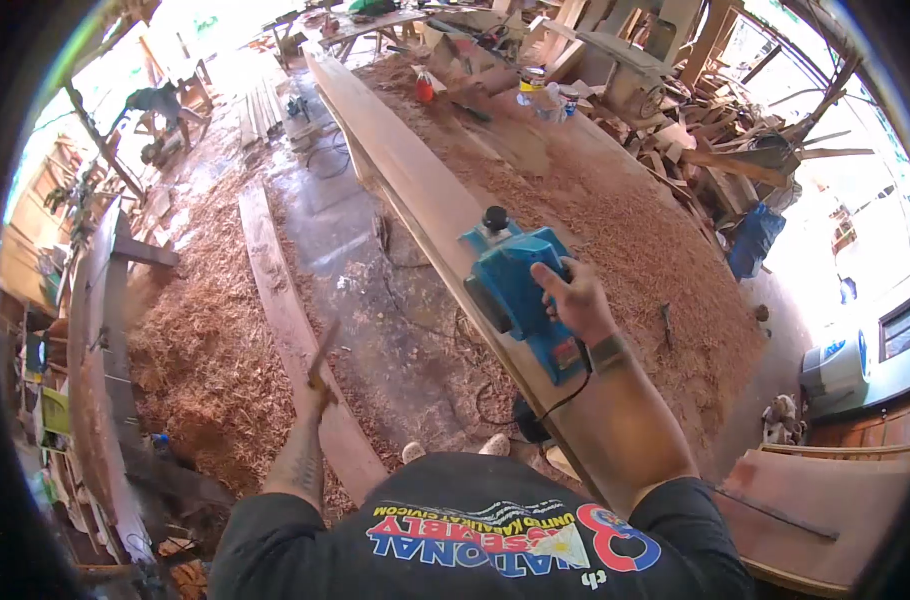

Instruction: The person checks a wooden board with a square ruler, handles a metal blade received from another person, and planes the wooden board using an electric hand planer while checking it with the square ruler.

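Observation:
A long wooden plank runs from the top centre down toward my body. On it rests a blue power planer with a black front knob and a dark cord at its rear. My right hand is wrapped round the planer's handle, a dark band on the wrist. My left hand, lower and to the left, is closed on a thin strip of wood. Beneath that hand another long board lies on the floor among shavings.
Shavings cover much of the floor. A wood pile and a blue bag are at the right, beams at the left. Another person is bent over at the far left. A power tool sits beyond the floor board.

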Motion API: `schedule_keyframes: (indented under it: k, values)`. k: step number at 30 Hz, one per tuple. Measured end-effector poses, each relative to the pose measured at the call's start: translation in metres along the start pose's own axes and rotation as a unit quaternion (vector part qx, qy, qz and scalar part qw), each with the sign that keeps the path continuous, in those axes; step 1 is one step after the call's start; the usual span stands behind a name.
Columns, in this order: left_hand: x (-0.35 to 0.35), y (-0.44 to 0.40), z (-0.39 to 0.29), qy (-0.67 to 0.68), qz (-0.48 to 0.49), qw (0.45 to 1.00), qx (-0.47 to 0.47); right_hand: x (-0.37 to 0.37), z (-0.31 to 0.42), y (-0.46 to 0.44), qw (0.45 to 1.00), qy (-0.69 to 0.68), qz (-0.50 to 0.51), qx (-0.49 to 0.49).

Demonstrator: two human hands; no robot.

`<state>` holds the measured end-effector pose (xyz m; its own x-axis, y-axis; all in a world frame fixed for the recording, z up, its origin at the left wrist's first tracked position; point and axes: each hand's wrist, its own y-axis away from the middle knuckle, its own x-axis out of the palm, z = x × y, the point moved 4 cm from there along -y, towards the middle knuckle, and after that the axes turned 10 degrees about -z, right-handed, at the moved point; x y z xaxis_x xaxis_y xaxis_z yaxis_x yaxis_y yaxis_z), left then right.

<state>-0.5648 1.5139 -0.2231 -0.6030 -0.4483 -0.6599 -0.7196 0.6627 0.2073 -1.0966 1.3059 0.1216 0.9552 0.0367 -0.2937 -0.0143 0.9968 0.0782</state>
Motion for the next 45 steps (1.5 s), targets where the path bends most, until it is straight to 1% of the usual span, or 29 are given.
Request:
schedule_keyframes:
  k: [1, 2, 3, 4, 5, 7, 9, 11, 12, 14, 17, 20, 21, 23, 24, 26, 29, 32, 35, 38, 41, 42, 43, 44, 45]
  values:
    - [-0.022, 0.015, -0.097, 0.007, -0.034, 0.998, 0.046, -0.001, -0.003, -0.001, 1.0, 0.0, 0.004, -0.005]
    - [-0.016, -0.002, -0.131, 0.072, -0.055, 0.987, 0.133, -0.002, -0.004, -0.002, 1.0, 0.002, 0.008, -0.011]
    - [-0.015, -0.019, -0.172, -0.08, -0.086, 0.985, 0.127, -0.004, -0.002, -0.003, 1.0, 0.004, 0.012, -0.019]
    - [-0.008, -0.024, -0.212, 0.018, -0.111, 0.962, 0.25, -0.005, -0.002, -0.003, 1.0, 0.007, 0.016, -0.025]
    - [-0.012, 0.0, -0.282, 0.021, -0.072, 0.974, 0.212, -0.007, -0.002, -0.004, 0.999, 0.005, 0.023, -0.032]
    - [0.015, -0.014, -0.334, 0.066, -0.115, 0.941, 0.311, -0.01, 0.0, -0.002, 0.999, 0.017, 0.021, -0.034]
    - [0.059, -0.055, -0.357, 0.122, -0.1, 0.938, 0.308, -0.009, 0.0, -0.003, 0.999, 0.021, 0.018, -0.039]
    - [0.083, -0.052, -0.397, 0.067, -0.093, 0.922, 0.37, -0.007, -0.007, -0.006, 0.999, 0.014, 0.011, -0.044]
    - [0.093, -0.044, -0.416, 0.125, -0.053, 0.923, 0.361, -0.007, -0.006, -0.007, 0.999, 0.021, 0.014, -0.046]
    - [0.127, -0.067, -0.422, 0.085, -0.009, 0.925, 0.37, -0.01, -0.002, -0.006, 0.998, 0.034, 0.013, -0.047]
    - [0.149, -0.057, -0.437, -0.02, -0.031, 0.918, 0.395, -0.01, -0.001, -0.006, 0.999, 0.037, 0.011, -0.032]
    - [0.173, -0.063, -0.424, -0.018, -0.085, 0.914, 0.397, -0.011, 0.007, -0.003, 0.999, 0.023, 0.023, -0.011]
    - [0.156, -0.041, -0.436, 0.0, -0.046, 0.926, 0.375, -0.01, 0.005, -0.004, 0.999, 0.034, 0.016, -0.017]
    - [0.159, -0.042, -0.435, -0.003, -0.041, 0.933, 0.356, -0.01, -0.001, -0.008, 0.998, 0.055, 0.005, -0.033]
    - [0.158, -0.044, -0.432, -0.006, -0.04, 0.938, 0.345, -0.009, 0.0, -0.007, 0.999, 0.044, 0.012, -0.013]
    - [0.171, -0.062, -0.42, 0.005, -0.036, 0.931, 0.363, -0.006, 0.003, -0.007, 0.999, 0.022, 0.029, 0.025]
    - [0.174, -0.067, -0.421, 0.004, -0.008, 0.931, 0.365, -0.004, -0.001, -0.006, 0.999, -0.004, 0.026, 0.041]
    - [0.157, -0.053, -0.43, 0.043, 0.01, 0.925, 0.378, -0.002, -0.004, -0.005, 0.999, -0.026, 0.021, 0.043]
    - [0.159, -0.055, -0.428, -0.011, 0.005, 0.933, 0.361, -0.002, 0.005, -0.001, 0.998, -0.032, 0.028, 0.04]
    - [0.159, -0.052, -0.43, 0.027, 0.044, 0.935, 0.35, -0.003, 0.006, -0.001, 0.998, -0.031, 0.021, 0.057]
    - [0.172, -0.062, -0.418, 0.053, 0.033, 0.93, 0.362, -0.005, -0.008, -0.006, 0.999, -0.011, 0.013, 0.036]
    - [0.17, -0.059, -0.423, 0.031, 0.037, 0.936, 0.35, -0.005, -0.005, -0.006, 0.999, -0.008, 0.012, 0.047]
    - [0.166, -0.054, -0.422, 0.042, 0.027, 0.93, 0.365, -0.005, 0.001, -0.004, 0.999, -0.007, 0.014, 0.051]
    - [0.199, -0.088, -0.4, 0.078, 0.0, 0.898, 0.433, -0.003, 0.003, -0.004, 0.998, -0.006, 0.017, 0.053]
    - [0.174, -0.063, -0.419, 0.087, 0.031, 0.913, 0.396, -0.003, -0.004, -0.006, 0.999, -0.02, 0.014, 0.036]
